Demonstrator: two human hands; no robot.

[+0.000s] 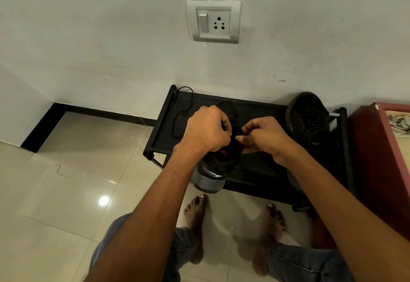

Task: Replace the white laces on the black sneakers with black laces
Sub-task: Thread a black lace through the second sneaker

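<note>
Forearms reached from the camera to two hands meeting over a sneaker.

The left hand [208, 128] and right hand [264, 136] were close together, fingers curled and seemingly pinching black lace at the sneaker [216, 159], likely to thread or tie it; the exact grip was hidden. The sneaker sat on the rack [261, 170], heel toward the person for easy reach. A loose lace [179, 113] lay at the rack's left; the second sneaker [308, 117] leaned at the right, set aside.

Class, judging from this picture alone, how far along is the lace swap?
No white laces show. Right sneaker lies aside, seemingly black-laced. Both hands, left hand and right hand, pinch at the middle sneaker, mid-lacing. A loose black lace still lies on the rack.
</note>
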